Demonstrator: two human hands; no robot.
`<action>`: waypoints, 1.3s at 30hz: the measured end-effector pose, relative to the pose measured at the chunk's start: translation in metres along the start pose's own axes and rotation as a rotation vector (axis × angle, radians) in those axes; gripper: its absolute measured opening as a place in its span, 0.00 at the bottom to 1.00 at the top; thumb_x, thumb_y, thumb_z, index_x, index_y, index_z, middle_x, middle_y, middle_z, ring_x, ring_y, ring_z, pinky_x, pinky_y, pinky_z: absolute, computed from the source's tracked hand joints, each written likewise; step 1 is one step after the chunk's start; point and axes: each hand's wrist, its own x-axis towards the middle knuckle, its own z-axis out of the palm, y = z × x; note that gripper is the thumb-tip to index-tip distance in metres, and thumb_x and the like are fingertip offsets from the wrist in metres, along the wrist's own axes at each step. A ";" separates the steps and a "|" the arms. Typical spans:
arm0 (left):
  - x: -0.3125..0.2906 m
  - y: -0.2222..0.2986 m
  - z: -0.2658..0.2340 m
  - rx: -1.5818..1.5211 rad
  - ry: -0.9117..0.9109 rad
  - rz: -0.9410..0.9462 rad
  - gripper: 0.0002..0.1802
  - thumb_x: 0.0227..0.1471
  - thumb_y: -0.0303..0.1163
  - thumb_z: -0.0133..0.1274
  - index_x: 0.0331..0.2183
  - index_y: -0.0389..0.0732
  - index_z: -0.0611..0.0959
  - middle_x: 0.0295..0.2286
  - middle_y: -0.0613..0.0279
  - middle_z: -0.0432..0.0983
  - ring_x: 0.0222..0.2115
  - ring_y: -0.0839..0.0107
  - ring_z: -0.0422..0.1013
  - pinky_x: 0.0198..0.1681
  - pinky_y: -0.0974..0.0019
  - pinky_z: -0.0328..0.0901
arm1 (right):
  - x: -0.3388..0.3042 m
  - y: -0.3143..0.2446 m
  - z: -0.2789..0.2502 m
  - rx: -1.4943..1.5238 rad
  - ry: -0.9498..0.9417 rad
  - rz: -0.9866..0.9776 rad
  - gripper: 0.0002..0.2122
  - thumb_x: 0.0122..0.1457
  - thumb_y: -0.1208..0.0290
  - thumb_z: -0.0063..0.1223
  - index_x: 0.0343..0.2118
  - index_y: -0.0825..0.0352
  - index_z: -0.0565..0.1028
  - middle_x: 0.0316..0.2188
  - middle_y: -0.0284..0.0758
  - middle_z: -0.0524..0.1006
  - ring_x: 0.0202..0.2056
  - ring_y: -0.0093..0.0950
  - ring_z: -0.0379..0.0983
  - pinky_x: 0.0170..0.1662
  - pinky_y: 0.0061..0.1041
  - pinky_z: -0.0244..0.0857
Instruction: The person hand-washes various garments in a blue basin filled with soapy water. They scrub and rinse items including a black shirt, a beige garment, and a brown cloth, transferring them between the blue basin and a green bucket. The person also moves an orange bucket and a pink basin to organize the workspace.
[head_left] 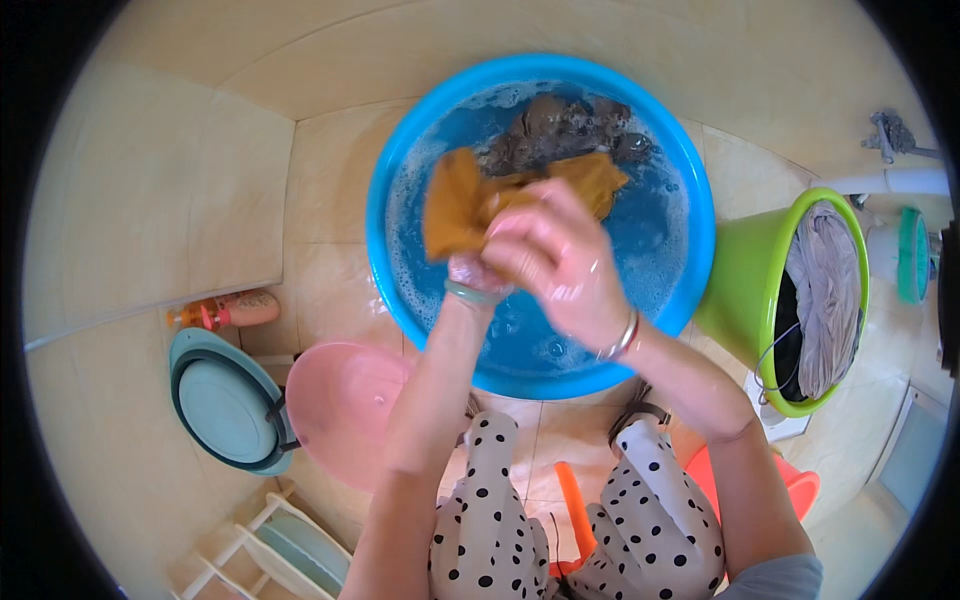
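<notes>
A round blue basin (383,150) holds blue-looking, sudsy water. Over it a wet mustard-yellow cloth (455,205) is bunched up between my two hands, its far end spread to the right. My left hand (470,272) grips the cloth from below; its fingers are mostly covered by the fabric and the other hand. Fingers curled and slightly blurred, my right hand (560,265) closes on the cloth's middle. Dark greyish-brown fabric (560,130) lies soaking at the basin's far side, partly under the water.
Right of the basin leans a green bucket (740,290) with grey and dark cloth inside. On the left are a pink basin (345,410), a teal basin (225,405), a pink-and-orange bottle (240,310) and a white rack (230,560). A tap (890,135) juts from the right wall.
</notes>
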 end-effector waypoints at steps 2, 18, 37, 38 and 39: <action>0.002 -0.005 0.052 0.175 0.198 0.068 0.27 0.60 0.49 0.38 0.58 0.50 0.62 0.54 0.57 0.61 0.54 0.60 0.61 0.58 0.54 0.56 | -0.013 -0.019 0.005 -0.098 -0.032 -0.131 0.09 0.46 0.69 0.62 0.29 0.63 0.76 0.36 0.36 0.69 0.35 0.34 0.68 0.37 0.28 0.66; 0.000 -0.042 0.016 0.457 0.489 0.109 0.25 0.61 0.44 0.40 0.55 0.42 0.64 0.51 0.59 0.65 0.51 0.63 0.64 0.55 0.56 0.61 | 0.011 0.094 0.010 -0.433 0.232 0.003 0.06 0.51 0.66 0.54 0.23 0.60 0.73 0.24 0.36 0.73 0.24 0.39 0.72 0.24 0.35 0.68; -0.001 -0.031 -0.044 0.978 0.694 -0.079 0.30 0.57 0.48 0.48 0.57 0.45 0.66 0.53 0.63 0.63 0.55 0.67 0.59 0.58 0.64 0.54 | -0.061 0.177 0.021 -0.592 -0.021 0.530 0.18 0.46 0.71 0.62 0.42 0.60 0.72 0.41 0.43 0.70 0.42 0.45 0.69 0.43 0.39 0.66; -0.001 -0.022 -0.044 0.869 0.621 -0.075 0.32 0.56 0.52 0.46 0.56 0.44 0.66 0.52 0.63 0.64 0.54 0.67 0.60 0.57 0.63 0.55 | -0.052 0.159 0.026 -0.496 0.046 0.489 0.16 0.46 0.71 0.62 0.40 0.61 0.73 0.39 0.43 0.70 0.41 0.44 0.69 0.43 0.38 0.66; 0.003 -0.018 -0.044 0.750 0.534 -0.079 0.34 0.56 0.56 0.44 0.56 0.44 0.66 0.52 0.63 0.65 0.53 0.66 0.61 0.57 0.61 0.56 | -0.043 0.139 0.024 -0.419 0.119 0.451 0.15 0.45 0.72 0.62 0.38 0.62 0.74 0.38 0.43 0.71 0.41 0.43 0.69 0.42 0.37 0.66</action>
